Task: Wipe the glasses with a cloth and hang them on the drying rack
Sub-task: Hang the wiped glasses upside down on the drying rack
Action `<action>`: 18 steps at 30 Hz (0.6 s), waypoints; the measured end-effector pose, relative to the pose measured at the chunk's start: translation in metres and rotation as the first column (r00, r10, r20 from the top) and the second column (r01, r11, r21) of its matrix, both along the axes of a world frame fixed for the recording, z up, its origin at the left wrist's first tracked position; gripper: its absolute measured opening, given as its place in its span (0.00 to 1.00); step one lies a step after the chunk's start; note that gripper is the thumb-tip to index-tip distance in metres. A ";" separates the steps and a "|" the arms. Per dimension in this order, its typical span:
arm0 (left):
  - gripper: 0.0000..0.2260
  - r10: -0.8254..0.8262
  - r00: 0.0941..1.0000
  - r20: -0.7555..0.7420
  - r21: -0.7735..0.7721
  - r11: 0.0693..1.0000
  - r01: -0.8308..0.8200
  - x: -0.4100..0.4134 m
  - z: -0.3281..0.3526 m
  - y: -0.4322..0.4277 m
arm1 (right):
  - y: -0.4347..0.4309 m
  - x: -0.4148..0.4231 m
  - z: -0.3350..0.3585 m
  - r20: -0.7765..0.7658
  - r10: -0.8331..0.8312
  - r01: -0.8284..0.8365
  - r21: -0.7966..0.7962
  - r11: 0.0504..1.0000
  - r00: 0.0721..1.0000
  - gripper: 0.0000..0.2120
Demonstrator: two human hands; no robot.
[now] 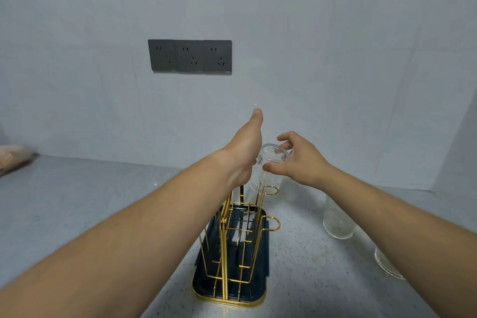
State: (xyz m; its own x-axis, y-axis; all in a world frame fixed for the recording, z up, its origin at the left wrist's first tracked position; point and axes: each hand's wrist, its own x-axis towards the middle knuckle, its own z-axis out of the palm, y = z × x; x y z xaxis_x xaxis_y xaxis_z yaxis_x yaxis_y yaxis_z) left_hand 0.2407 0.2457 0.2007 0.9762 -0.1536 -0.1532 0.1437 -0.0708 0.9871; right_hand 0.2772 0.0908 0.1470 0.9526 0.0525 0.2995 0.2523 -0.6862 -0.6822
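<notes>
Right hand [296, 162] pinches my glass [265, 178] by its top over the drying rack's [232, 240] far peg, presumably for hanging; left hand [245, 147] flat, empty, guarding beside.

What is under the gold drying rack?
A dark blue, gold-rimmed tray on the counter. The left forearm covers its far left corner; rack wires screen parts of its floor.

Desk [77, 201] left of the drying rack [232, 253] lies open to me; right of it, a tall glass [338, 219] and a second glass [387, 264] stand in my way.
</notes>
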 end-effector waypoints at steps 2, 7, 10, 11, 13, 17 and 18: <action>0.36 -0.003 1.000 -0.015 0.034 0.999 0.004 0.003 -0.005 -0.002 | 0.001 0.002 -0.004 -0.015 0.007 -0.007 -0.010 1.000 1.000 0.40; 0.35 0.004 0.997 -0.071 0.057 0.998 0.000 0.007 -0.011 -0.005 | 0.004 0.005 -0.015 -0.046 0.030 -0.031 -0.028 0.999 0.998 0.41; 0.34 0.022 0.995 -0.099 0.065 0.998 -0.016 0.009 -0.012 -0.007 | 0.005 0.008 -0.020 -0.061 0.041 -0.043 -0.022 0.999 0.997 0.42; 0.34 0.024 0.994 -0.105 0.066 0.998 -0.018 0.009 -0.013 -0.008 | 0.005 0.009 -0.022 -0.065 0.042 -0.043 -0.021 0.999 0.997 0.41; 0.34 0.025 0.993 -0.112 0.068 0.998 -0.018 0.009 -0.014 -0.010 | 0.005 0.011 -0.024 -0.070 0.040 -0.042 -0.021 0.999 0.997 0.41; 0.33 0.023 0.992 -0.121 0.073 0.997 -0.014 0.008 -0.018 -0.011 | 0.004 0.012 -0.027 -0.077 0.038 -0.039 -0.010 0.999 0.996 0.41; 0.33 0.020 0.992 -0.123 0.075 0.997 -0.011 0.008 -0.018 -0.012 | 0.004 0.012 -0.028 -0.079 0.038 -0.039 -0.008 0.999 0.996 0.41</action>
